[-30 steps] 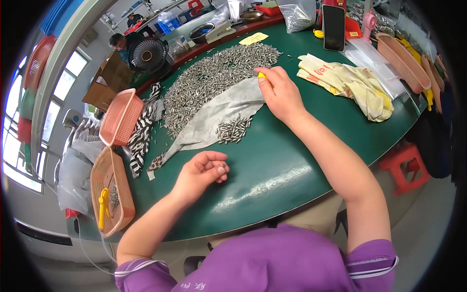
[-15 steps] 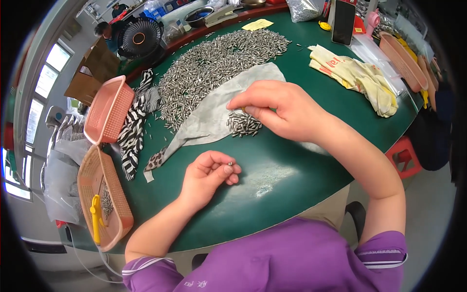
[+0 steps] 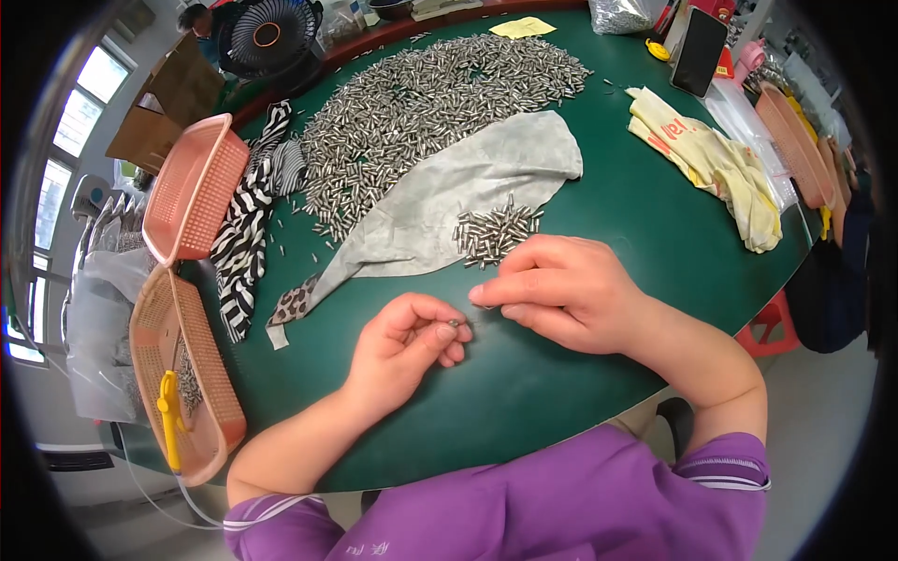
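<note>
My left hand [image 3: 404,348] is closed over the green table, pinching a small metal pin [image 3: 455,323] between thumb and forefinger. Close to it, my right hand [image 3: 572,297] is also closed, its thumb and fingertips pressed together. Whatever it pinches is too small to make out. Just beyond the right hand lies a small pile of shiny metal pins [image 3: 494,234], at the near edge of a grey cloth [image 3: 412,220]. Behind the cloth spreads a much larger heap of similar pins [image 3: 402,122].
Two pink plastic baskets [image 3: 192,192] stand at the left; the nearer holds pins and a yellow-handled tool [image 3: 170,421]. A zebra-striped cloth [image 3: 245,234] lies beside them. A pale yellow glove [image 3: 706,164] and a phone [image 3: 700,51] are at the right. A black fan [image 3: 269,42] stands at the back.
My right hand has come back from the small pile toward me and now sits near my left hand. The left hand still holds its pin. The view has shifted slightly.
</note>
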Available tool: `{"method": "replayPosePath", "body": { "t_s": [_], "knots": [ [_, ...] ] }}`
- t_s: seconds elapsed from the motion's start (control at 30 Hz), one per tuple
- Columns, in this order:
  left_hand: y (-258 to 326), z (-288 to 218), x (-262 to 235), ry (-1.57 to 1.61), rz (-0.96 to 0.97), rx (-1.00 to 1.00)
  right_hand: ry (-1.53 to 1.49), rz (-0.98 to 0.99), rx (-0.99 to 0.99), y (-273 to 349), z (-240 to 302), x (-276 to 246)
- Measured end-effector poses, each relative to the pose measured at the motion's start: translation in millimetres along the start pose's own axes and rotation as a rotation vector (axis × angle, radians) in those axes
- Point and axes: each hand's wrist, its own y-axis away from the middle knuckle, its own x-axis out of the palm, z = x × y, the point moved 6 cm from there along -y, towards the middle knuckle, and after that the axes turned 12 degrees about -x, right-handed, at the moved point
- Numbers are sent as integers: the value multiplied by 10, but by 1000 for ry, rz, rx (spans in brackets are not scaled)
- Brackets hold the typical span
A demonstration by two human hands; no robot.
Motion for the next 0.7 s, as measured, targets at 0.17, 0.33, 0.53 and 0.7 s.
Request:
{"method": "replayPosePath", "body": {
  "t_s": [0.17, 0.33, 0.53, 0.7],
  "knots": [
    [7, -8, 8, -9, -9, 14, 42, 45, -16, -15, 70, 34],
    [20, -11, 42, -25, -15, 42, 44, 70, 4, 28, 102, 93],
    [19, -20, 54, -40, -36, 38, 38, 81, 19, 42, 101, 118],
    [19, -29, 67, -87, -49, 14, 72, 86, 23, 54, 112, 114]
  ]
}}
